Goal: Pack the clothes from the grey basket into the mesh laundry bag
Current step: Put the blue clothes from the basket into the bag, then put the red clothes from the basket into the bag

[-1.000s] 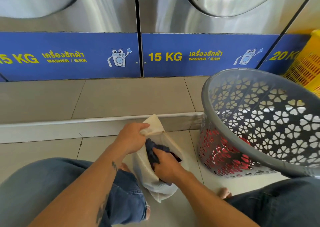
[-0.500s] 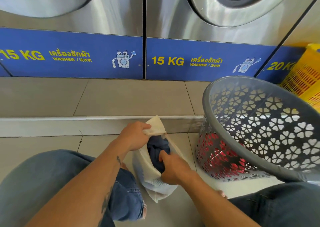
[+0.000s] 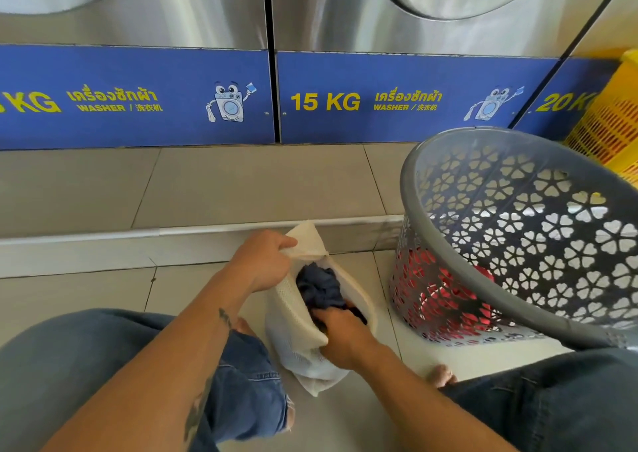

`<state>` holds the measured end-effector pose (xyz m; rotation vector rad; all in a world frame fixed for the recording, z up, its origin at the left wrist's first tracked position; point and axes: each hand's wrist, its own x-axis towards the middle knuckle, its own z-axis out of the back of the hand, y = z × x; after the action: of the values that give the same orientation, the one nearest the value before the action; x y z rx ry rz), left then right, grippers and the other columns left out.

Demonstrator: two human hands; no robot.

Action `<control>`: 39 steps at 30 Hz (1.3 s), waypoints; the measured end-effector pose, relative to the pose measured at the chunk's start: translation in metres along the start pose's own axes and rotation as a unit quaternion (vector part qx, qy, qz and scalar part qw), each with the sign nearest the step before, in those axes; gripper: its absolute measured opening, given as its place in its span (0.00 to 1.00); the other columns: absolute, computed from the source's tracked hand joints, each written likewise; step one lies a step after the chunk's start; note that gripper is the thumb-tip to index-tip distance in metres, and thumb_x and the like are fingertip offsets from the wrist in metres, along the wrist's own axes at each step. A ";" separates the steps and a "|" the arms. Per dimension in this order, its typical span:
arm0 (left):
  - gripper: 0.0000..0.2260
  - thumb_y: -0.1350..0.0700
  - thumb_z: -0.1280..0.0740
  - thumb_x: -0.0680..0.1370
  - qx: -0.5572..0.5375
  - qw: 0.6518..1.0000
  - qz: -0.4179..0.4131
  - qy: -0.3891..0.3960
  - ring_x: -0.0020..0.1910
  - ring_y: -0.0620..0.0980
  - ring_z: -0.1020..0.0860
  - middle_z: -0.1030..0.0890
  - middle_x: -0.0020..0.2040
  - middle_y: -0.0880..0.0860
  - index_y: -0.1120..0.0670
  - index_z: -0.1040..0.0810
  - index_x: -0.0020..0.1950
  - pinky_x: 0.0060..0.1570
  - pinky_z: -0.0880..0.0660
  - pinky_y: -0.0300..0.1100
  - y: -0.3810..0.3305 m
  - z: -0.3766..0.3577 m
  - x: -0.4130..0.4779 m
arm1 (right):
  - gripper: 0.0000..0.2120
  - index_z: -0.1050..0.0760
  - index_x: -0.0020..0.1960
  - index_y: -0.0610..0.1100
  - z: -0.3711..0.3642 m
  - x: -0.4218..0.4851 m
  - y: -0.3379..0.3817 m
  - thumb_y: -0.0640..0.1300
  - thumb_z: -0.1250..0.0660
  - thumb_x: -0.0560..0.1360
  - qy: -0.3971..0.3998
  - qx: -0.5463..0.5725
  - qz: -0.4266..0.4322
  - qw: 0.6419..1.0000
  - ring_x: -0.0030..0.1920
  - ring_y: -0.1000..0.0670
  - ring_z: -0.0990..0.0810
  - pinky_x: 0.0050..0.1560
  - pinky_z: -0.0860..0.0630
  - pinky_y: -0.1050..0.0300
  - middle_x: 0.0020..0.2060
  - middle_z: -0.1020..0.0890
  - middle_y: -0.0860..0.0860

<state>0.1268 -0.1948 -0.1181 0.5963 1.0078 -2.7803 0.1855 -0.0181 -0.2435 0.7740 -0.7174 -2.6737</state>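
Tiled laundromat floor (image 3: pixel 86 292), with a raised tiled step (image 3: pixel 207 189) running across the middle. At 12 o'clock is a row of steel washers (image 3: pixel 138 9) with blue panels (image 3: pixel 138 71) marked "15 KG" and "WASHER".

- Person seated low; knees in blue jeans (image 3: pixel 69 365) at 7 and 5 o'clock, bare toes showing by each.
- Mesh laundry bag (image 3: pixel 293 351), white, on the floor between the knees at 6 o'clock, mouth facing up.
- Left hand (image 3: pixel 266 261) holds the bag's far rim raised; fingers (image 3: pixel 288 241) curled and pinching the mesh.
- Dark blue garment (image 3: pixel 319 289) bunched inside the open mouth, top visible.
- Right hand (image 3: pixel 345 334) at the near rim, fingers dipped into the bag against the garment. Tips hidden; cannot tell whether they clutch cloth or only press.
- Grey basket (image 3: pixel 407 182) at 3 o'clock, just beside the bag, tilted toward the person, flower-cutout walls.
- Red clothes (image 3: pixel 438 299) lie in its bottom, seen through the cutouts.
- Yellow basket (image 3: pixel 614 120) at 2 o'clock, behind the grey one.
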 end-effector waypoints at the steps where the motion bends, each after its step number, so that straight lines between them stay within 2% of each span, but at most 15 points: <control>1: 0.24 0.63 0.41 0.77 -0.005 1.000 0.007 0.002 0.65 0.55 0.28 0.30 0.72 0.52 0.47 0.27 0.71 0.61 0.30 0.43 0.002 -0.001 0.000 | 0.12 0.22 0.57 0.50 0.002 0.000 -0.001 0.49 0.34 0.74 0.007 -0.003 -0.008 1.000 0.53 0.42 0.19 0.51 0.21 0.48 0.54 0.17 0.48; 5: 0.24 0.63 0.40 0.76 -0.008 1.000 0.005 -0.012 0.63 0.55 0.27 0.29 0.71 0.52 0.45 0.27 0.70 0.58 0.29 0.44 0.002 0.001 0.000 | 0.07 0.25 0.46 0.50 0.026 0.004 0.007 0.49 0.39 0.71 0.010 0.027 -0.037 0.999 0.49 0.42 0.21 0.46 0.23 0.50 0.49 0.17 0.46; 8: 0.23 0.62 0.40 0.77 -0.006 1.000 0.000 -0.014 0.62 0.55 0.27 0.29 0.71 0.51 0.46 0.27 0.71 0.55 0.30 0.42 0.000 0.002 -0.002 | 0.15 0.21 0.53 0.50 0.038 -0.003 0.006 0.47 0.39 0.69 -0.013 0.025 -0.084 0.996 0.52 0.42 0.21 0.48 0.23 0.52 0.52 0.17 0.48; 10: 0.23 0.62 0.41 0.77 -0.005 1.000 -0.005 -0.005 0.63 0.54 0.28 0.30 0.71 0.51 0.46 0.28 0.71 0.56 0.31 0.42 -0.001 0.002 -0.004 | 0.17 0.21 0.58 0.49 0.043 -0.008 0.009 0.46 0.37 0.70 -0.074 -0.026 -0.100 0.992 0.55 0.41 0.22 0.49 0.25 0.53 0.56 0.21 0.47; 12: 0.24 0.62 0.41 0.77 -0.002 1.000 -0.007 0.007 0.66 0.54 0.29 0.30 0.72 0.51 0.47 0.28 0.71 0.59 0.32 0.42 -0.002 0.002 -0.005 | 0.18 0.24 0.62 0.49 0.046 -0.007 0.017 0.43 0.37 0.72 -0.146 -0.040 -0.072 0.986 0.57 0.42 0.24 0.51 0.24 0.51 0.59 0.24 0.47; 14: 0.24 0.63 0.42 0.77 0.001 1.000 -0.007 0.023 0.67 0.54 0.30 0.31 0.73 0.51 0.46 0.28 0.71 0.60 0.33 0.42 -0.004 0.004 -0.006 | 0.23 0.26 0.66 0.49 0.042 -0.002 0.023 0.43 0.39 0.72 -0.168 -0.013 0.009 0.986 0.61 0.43 0.26 0.54 0.23 0.47 0.63 0.25 0.49; 16: 0.25 0.64 0.42 0.77 0.006 0.999 -0.010 0.047 0.69 0.54 0.30 0.31 0.73 0.51 0.46 0.27 0.71 0.62 0.33 0.42 -0.004 0.005 -0.010 | 0.26 0.28 0.70 0.48 0.031 0.000 0.020 0.45 0.40 0.72 -0.103 -0.013 0.045 0.994 0.66 0.43 0.29 0.60 0.24 0.43 0.67 0.26 0.48; 18: 0.25 0.65 0.42 0.76 0.019 0.997 -0.011 0.069 0.70 0.54 0.32 0.32 0.74 0.51 0.46 0.27 0.70 0.65 0.34 0.44 -0.001 0.006 -0.014 | 0.26 0.31 0.74 0.49 0.023 -0.005 0.010 0.48 0.40 0.75 -0.005 -0.024 0.008 1.000 0.68 0.41 0.30 0.64 0.27 0.40 0.71 0.29 0.46; 20: 0.26 0.65 0.42 0.75 0.031 0.996 -0.008 0.085 0.71 0.55 0.32 0.32 0.74 0.52 0.45 0.27 0.70 0.67 0.34 0.46 0.001 0.003 -0.019 | 0.28 0.34 0.75 0.49 0.021 -0.011 -0.002 0.46 0.39 0.75 0.037 -0.022 -0.026 0.999 0.69 0.39 0.30 0.69 0.30 0.42 0.73 0.31 0.45; 23: 0.25 0.64 0.41 0.76 0.044 0.993 -0.015 0.105 0.71 0.55 0.32 0.33 0.74 0.53 0.46 0.29 0.72 0.66 0.33 0.45 -0.001 -0.004 -0.026 | 0.30 0.34 0.75 0.48 0.028 -0.014 -0.003 0.46 0.39 0.72 0.038 0.007 -0.042 0.998 0.70 0.40 0.30 0.70 0.30 0.43 0.73 0.30 0.45; 27: 0.26 0.58 0.37 0.77 0.075 0.990 -0.030 0.119 0.70 0.55 0.32 0.33 0.74 0.53 0.46 0.33 0.74 0.65 0.33 0.44 -0.003 -0.011 -0.030 | 0.30 0.33 0.76 0.50 0.048 -0.017 0.008 0.37 0.37 0.74 0.017 0.053 -0.044 0.998 0.69 0.42 0.28 0.66 0.27 0.51 0.71 0.27 0.47; 32: 0.24 0.58 0.37 0.77 0.085 0.993 -0.040 0.066 0.69 0.56 0.30 0.31 0.73 0.53 0.44 0.30 0.73 0.66 0.31 0.45 -0.001 -0.008 -0.032 | 0.34 0.34 0.74 0.64 0.095 -0.028 0.012 0.41 0.36 0.72 -0.010 0.128 -0.043 0.991 0.66 0.48 0.23 0.64 0.22 0.45 0.67 0.22 0.53; 36: 0.23 0.58 0.37 0.77 0.070 0.996 -0.057 0.025 0.68 0.54 0.29 0.30 0.72 0.52 0.44 0.29 0.71 0.65 0.31 0.45 -0.003 -0.011 -0.028 | 0.31 0.34 0.77 0.58 0.151 -0.049 0.024 0.44 0.32 0.76 0.001 0.093 -0.030 0.995 0.71 0.51 0.27 0.70 0.27 0.48 0.73 0.27 0.54; 39: 0.24 0.59 0.36 0.76 0.052 0.997 -0.060 0.002 0.65 0.53 0.27 0.27 0.70 0.50 0.43 0.28 0.71 0.60 0.29 0.42 -0.005 -0.017 -0.025 | 0.27 0.30 0.75 0.55 0.206 -0.083 0.042 0.40 0.31 0.78 -0.022 0.073 0.032 0.997 0.64 0.57 0.23 0.66 0.26 0.55 0.68 0.22 0.54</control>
<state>0.1544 -0.1806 -0.1173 0.5730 0.9336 -2.9542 0.1436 0.0571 -0.0342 0.7160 -0.9421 -2.6110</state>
